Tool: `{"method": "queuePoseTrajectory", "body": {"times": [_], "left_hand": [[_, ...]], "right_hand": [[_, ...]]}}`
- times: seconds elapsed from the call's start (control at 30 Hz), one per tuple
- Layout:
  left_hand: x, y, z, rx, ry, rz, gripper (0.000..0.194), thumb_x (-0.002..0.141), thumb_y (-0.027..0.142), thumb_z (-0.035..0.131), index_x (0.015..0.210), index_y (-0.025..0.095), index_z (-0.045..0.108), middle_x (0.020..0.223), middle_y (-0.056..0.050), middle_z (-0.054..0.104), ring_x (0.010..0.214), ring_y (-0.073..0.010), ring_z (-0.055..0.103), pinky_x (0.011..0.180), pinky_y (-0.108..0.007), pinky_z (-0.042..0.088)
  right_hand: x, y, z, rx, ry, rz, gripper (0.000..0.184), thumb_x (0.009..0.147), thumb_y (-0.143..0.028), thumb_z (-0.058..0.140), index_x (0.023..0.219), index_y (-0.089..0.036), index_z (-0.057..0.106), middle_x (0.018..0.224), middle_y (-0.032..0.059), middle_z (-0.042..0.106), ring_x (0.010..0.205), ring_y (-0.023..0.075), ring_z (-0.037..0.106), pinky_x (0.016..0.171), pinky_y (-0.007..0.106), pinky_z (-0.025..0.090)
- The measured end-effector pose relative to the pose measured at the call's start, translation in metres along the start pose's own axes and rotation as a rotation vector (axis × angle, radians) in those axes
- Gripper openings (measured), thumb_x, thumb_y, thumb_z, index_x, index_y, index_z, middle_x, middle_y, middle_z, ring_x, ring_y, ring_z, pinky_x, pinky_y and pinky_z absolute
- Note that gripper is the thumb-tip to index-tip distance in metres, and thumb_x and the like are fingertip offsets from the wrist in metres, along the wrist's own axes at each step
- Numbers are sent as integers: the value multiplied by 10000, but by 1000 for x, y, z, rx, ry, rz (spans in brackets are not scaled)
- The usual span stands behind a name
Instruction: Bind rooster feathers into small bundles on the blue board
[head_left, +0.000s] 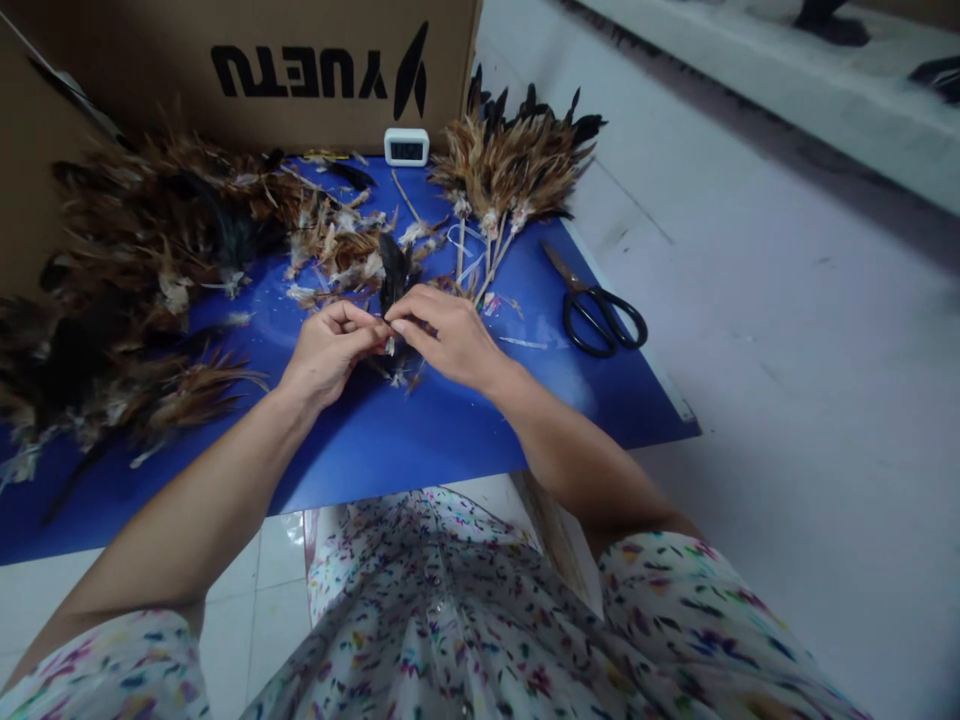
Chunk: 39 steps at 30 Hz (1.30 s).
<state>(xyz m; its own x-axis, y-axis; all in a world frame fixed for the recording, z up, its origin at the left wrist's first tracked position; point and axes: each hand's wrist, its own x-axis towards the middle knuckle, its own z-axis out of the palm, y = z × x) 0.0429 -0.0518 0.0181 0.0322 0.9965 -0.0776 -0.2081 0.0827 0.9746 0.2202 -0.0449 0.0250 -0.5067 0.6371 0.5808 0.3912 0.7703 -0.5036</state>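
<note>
Between my hands stand some dark feathers, their quill ends pinched at the fingertips. My left hand grips the base from the left, thumb against fingers. From the right, my right hand pinches the same base, its fingertips meeting those of the left. A few small feather scraps lie on the blue table top just under the hands. Loose brown feather tufts lie right behind them. Exactly how many feathers I hold cannot be made out.
A large pile of brown and black feathers covers the left side. Finished-looking feather bundles on sticks lie at the back right. Black-handled scissors rest near the right edge. A small white digital clock stands before a cardboard box.
</note>
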Motion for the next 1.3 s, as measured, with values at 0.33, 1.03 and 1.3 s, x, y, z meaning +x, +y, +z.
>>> {"method": "queuePoseTrajectory", "body": {"times": [0.33, 1.03, 1.3], "left_hand": [[4, -8, -7, 169, -34, 255, 393, 523, 239, 891, 712, 177, 551, 669, 24, 669, 626, -113, 646, 633, -237, 533], [-2, -13, -1, 535, 174, 516, 276, 664, 108, 754, 774, 205, 520, 807, 34, 697, 696, -88, 669, 707, -194, 550], [1, -15, -3, 552, 182, 549, 309, 658, 97, 762, 791, 211, 508, 819, 39, 700, 721, -81, 674, 710, -167, 538]], "right_hand": [[-1, 2, 9, 252, -14, 224, 188, 857, -111, 554, 986, -160, 681, 976, 41, 700, 856, 137, 623, 789, 271, 483], [2, 4, 23, 347, 107, 414, 122, 845, -112, 577, 878, -167, 681, 837, 7, 683, 795, 125, 632, 789, 272, 505], [7, 12, 24, 297, 63, 454, 89, 841, -143, 619, 845, -136, 707, 870, 17, 623, 804, 118, 568, 783, 266, 444]]}}
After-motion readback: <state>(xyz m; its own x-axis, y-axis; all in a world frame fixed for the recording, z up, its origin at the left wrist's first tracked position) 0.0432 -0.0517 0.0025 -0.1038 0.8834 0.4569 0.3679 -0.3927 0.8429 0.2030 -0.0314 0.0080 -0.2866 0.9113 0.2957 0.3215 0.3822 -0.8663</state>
